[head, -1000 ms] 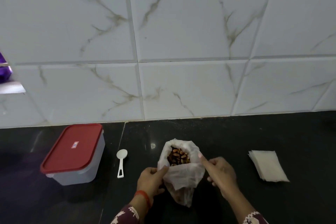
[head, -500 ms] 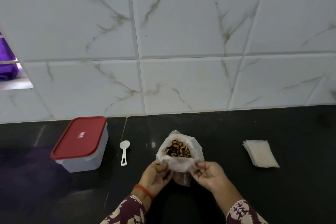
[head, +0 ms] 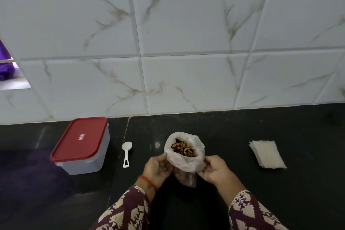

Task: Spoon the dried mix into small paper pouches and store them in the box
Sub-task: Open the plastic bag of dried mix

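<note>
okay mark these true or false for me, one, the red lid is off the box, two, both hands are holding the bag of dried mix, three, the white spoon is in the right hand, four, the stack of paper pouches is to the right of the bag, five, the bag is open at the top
1. The red lid is off the box. False: the red lid sits closed on the box.
2. Both hands hold the bag of dried mix. True: the left hand and the right hand grip the bag by its sides.
3. The white spoon is in the right hand. False: the white spoon lies on the counter between box and bag.
4. The paper pouches lie right of the bag. True: the stack of paper pouches lies there.
5. The bag is open at the top. True: the dried mix shows inside.
</note>
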{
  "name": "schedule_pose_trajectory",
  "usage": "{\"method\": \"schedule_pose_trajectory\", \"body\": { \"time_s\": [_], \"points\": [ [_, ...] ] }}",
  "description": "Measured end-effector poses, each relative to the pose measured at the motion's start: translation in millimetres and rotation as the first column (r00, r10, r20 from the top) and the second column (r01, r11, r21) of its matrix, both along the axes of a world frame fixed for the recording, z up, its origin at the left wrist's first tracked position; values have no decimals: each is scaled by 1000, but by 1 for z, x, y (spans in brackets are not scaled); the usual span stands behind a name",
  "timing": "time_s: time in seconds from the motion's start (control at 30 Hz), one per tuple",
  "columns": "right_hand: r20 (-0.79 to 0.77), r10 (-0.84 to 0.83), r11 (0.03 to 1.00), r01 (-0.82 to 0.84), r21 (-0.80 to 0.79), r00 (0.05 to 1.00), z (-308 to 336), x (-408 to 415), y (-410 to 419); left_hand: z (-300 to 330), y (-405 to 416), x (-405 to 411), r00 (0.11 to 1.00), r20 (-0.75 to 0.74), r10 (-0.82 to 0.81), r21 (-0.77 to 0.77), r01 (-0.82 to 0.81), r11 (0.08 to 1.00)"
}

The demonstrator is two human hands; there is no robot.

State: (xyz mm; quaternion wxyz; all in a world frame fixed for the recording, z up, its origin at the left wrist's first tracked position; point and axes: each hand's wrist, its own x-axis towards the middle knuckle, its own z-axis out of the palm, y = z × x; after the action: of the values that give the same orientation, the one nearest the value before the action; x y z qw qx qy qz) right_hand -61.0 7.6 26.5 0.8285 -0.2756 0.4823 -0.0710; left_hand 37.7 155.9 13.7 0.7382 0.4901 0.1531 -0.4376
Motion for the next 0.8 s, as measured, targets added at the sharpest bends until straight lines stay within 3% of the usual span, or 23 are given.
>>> {"method": "schedule_pose_trajectory", "body": {
  "time_s": [0.03,0.1,0.17,0.23,0.3,0.37,0.47,0.5,0.53,0.57,0.6,0.63,0.67,0.7,0.73,0.8],
  "points": [
    [8,-1,999,1,39,1000,-1,-3,0,-1,3,-2,999,-43,-18,-34,16,999],
    [-32,106,994,-107,-7,994,-5,-9,0,-8,7,-8,997,-29,-70,44,71,997],
    [-170,248,947,-276,-164,954,-7,-12,-2,-18,9,-9,993,96,-75,240,50,969],
    [-344,285,832,-409,-374,895,-8,-9,-8,-26,10,-2,941,320,-110,433,-42,900],
    [-502,192,601,-506,-619,843,-7,-2,-14,-27,10,8,824,526,-210,530,-124,839],
    [-550,128,309,-560,-769,825,-10,6,-15,-21,1,13,725,614,-312,573,-139,807],
    [-607,184,-3,-617,-787,773,-13,22,-9,-13,-20,15,528,634,-566,707,-97,701],
    [-638,189,-55,-640,-766,747,-13,27,-9,-10,-26,18,497,629,-597,726,-102,680],
    [-640,199,-38,-647,-762,742,-14,32,-11,-7,-31,23,511,624,-591,727,-101,679],
    [-598,213,88,-625,-776,773,-13,36,-15,-7,-34,30,573,604,-554,712,-75,698],
    [-515,232,322,-565,-759,825,-11,40,-19,-5,-36,37,674,565,-475,655,-17,756],
    [-391,251,592,-460,-661,885,-7,43,-22,-4,-36,41,786,494,-371,552,46,832],
    [-275,250,790,-360,-497,928,-4,44,-23,-4,-37,44,866,409,-288,455,80,887],
    [-213,237,875,-303,-376,948,-2,43,-23,-5,-37,45,893,366,-262,419,93,903],
    [-224,260,883,-325,-338,939,-3,43,-25,-7,-37,46,881,376,-288,449,98,888],
    [-394,331,757,-491,-431,857,-8,43,-29,-12,-38,48,748,502,-434,625,34,780]
  ]
}}
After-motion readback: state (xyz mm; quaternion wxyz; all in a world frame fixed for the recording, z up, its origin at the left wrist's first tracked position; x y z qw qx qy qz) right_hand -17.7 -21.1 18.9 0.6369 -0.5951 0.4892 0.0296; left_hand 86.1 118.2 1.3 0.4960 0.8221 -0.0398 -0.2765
